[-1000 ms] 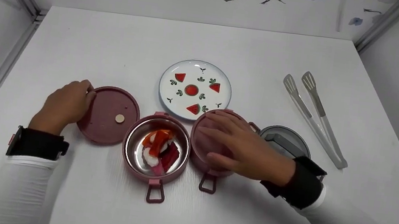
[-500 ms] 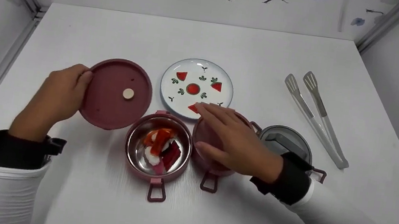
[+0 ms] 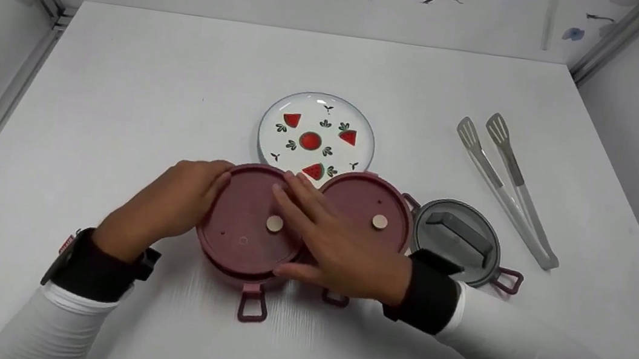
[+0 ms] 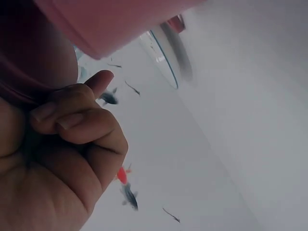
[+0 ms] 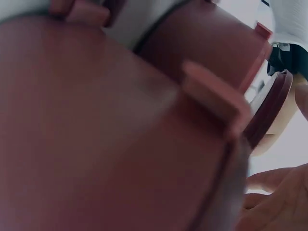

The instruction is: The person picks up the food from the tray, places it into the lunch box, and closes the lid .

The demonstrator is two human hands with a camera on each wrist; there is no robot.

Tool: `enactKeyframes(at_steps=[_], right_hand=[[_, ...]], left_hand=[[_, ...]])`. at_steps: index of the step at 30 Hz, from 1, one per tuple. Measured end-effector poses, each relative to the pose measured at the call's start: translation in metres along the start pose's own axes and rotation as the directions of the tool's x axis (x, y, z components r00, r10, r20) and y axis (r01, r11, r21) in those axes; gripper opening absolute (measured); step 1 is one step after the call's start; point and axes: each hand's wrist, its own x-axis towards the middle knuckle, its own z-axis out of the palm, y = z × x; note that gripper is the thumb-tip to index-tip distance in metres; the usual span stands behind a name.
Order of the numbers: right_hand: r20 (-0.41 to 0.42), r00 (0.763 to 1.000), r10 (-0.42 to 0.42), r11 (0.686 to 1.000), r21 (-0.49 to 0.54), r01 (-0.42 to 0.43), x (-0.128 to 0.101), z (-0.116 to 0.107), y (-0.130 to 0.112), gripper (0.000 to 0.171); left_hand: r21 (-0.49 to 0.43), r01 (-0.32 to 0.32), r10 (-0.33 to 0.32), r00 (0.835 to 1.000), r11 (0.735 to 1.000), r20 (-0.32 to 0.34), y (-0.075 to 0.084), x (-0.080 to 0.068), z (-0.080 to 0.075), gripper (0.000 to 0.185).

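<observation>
In the head view my left hand [image 3: 186,200] grips the left edge of a dark red round pot lid [image 3: 247,201] with a pale knob. That lid covers most of the left pink pot [image 3: 226,272], hiding its inside. The right wrist view shows the lid [image 5: 272,106] tilted, its edge apart from the pot [image 5: 207,38]. My right hand [image 3: 342,246] has its fingers extended over the lid's right side; whether they touch it I cannot tell. Beneath that hand a second pot wears a matching lid [image 3: 353,199]. Curled fingers [image 4: 91,125] show below the lid in the left wrist view.
A white plate [image 3: 286,102] with watermelon pictures lies behind the pots. To the right stands a pot with a grey lid [image 3: 458,245], its handle [image 3: 508,280] pointing right. Metal tongs [image 3: 515,197] lie spread farther right. White walls border the table's back and sides.
My left hand has lifted the lid off the table and carried it right, over the left pot with the food pieces. My right hand has shifted left from the second pot's lid towards it.
</observation>
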Motion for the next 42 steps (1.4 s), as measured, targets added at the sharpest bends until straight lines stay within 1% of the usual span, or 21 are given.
enactKeyframes(at_steps=[4,7,11,13,15,17,19,23,24,26,30,35,39,42], right_hand=[[0.037,0.999,0.032,0.999,-0.016,-0.032,0.0,0.008,0.0,0.095],[0.063,0.997,0.038,0.999,-0.038,-0.035,0.001,0.013,0.001,0.096],[0.071,0.997,0.023,0.996,-0.082,-0.018,0.002,0.016,0.001,0.095],[0.072,0.997,0.016,0.996,-0.092,-0.009,0.002,0.016,0.001,0.094],[0.076,0.997,0.021,0.996,-0.09,-0.014,0.002,0.015,0.001,0.093],[0.073,0.997,0.032,0.996,-0.09,-0.025,0.003,0.014,0.002,0.094],[0.07,0.997,0.044,0.994,-0.105,-0.036,0.004,0.013,0.004,0.096],[0.076,0.996,0.036,0.985,-0.171,-0.023,0.006,0.014,0.006,0.098],[0.081,0.996,0.03,0.982,-0.188,-0.014,0.006,0.015,0.007,0.097],[0.084,0.996,0.017,0.975,-0.223,0.002,0.007,0.017,0.007,0.096],[0.066,0.998,-0.004,0.962,-0.272,0.022,0.006,0.019,0.007,0.093],[0.049,0.998,-0.024,0.948,-0.316,0.038,0.006,0.022,0.009,0.093],[0.047,0.998,-0.028,0.933,-0.357,0.043,0.007,0.025,0.009,0.095],[0.038,0.999,-0.03,0.928,-0.37,0.042,0.007,0.026,0.009,0.096]], left_hand=[[0.003,0.001,-0.001,1.0,1.0,0.011,-0.003,-0.001,0.009,0.033],[0.025,0.008,-0.008,1.0,1.0,0.004,-0.004,-0.002,0.013,0.034],[0.128,0.005,-0.002,1.0,0.992,-0.03,-0.005,-0.003,0.016,0.033],[0.183,0.004,0.005,0.999,0.983,-0.05,-0.004,-0.004,0.018,0.033],[0.22,-0.004,0.019,0.998,0.975,-0.065,-0.002,-0.002,0.02,0.037],[0.222,-0.021,0.04,0.996,0.975,-0.081,0.0,0.001,0.022,0.044],[0.205,-0.066,0.085,0.993,0.977,-0.084,0.002,0.005,0.025,0.052],[0.148,-0.165,0.171,0.985,0.975,-0.028,0.003,0.01,0.033,0.058],[0.143,-0.185,0.189,0.982,0.972,-0.015,0.003,0.01,0.035,0.058],[0.163,-0.209,0.212,0.977,0.964,-0.002,0.001,0.01,0.039,0.06],[0.232,-0.235,0.246,0.969,0.944,-0.019,-0.001,0.011,0.045,0.061],[0.297,-0.245,0.269,0.962,0.923,-0.045,-0.001,0.011,0.049,0.061],[0.329,-0.245,0.279,0.958,0.912,-0.06,-0.001,0.01,0.052,0.061],[0.337,-0.242,0.278,0.958,0.91,-0.063,-0.001,0.009,0.052,0.062]])
